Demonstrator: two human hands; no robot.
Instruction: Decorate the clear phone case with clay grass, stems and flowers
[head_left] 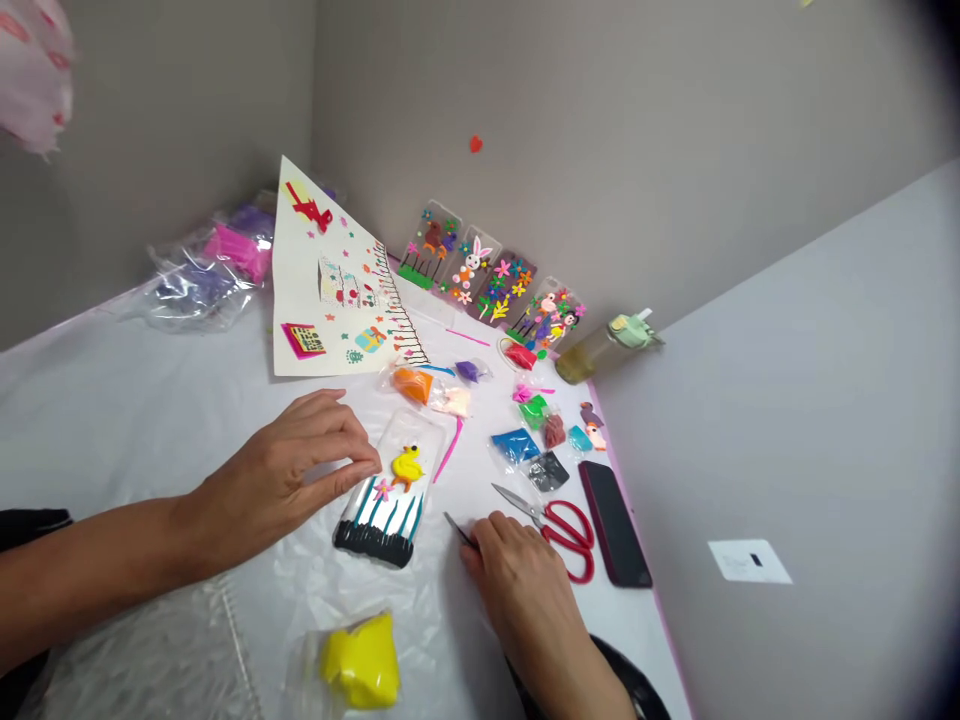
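A clear phone case [431,436] lies flat on the white table cover, decorated with a yellow clay duck [407,464], a pink flower [384,489], teal stems and a black clay band along its lower end. At the case's left edge is my left hand [319,450], thumb and forefinger pinched together; anything between the fingertips is too small to make out. Right of the case, my right hand [517,570] rests low over the table. Its fingers close around a thin, dark, pointed tool [459,530], the tip aimed toward the case. Red-handled scissors [570,535] lie beside that hand.
Bagged yellow clay [364,660] sits in front. Small clay packets, such as orange [412,385] and blue [516,445], lie behind. A phone [615,525] and bottle [600,350] stand right. Decorated cases [472,262] lean on the wall beside an illustrated card [300,290].
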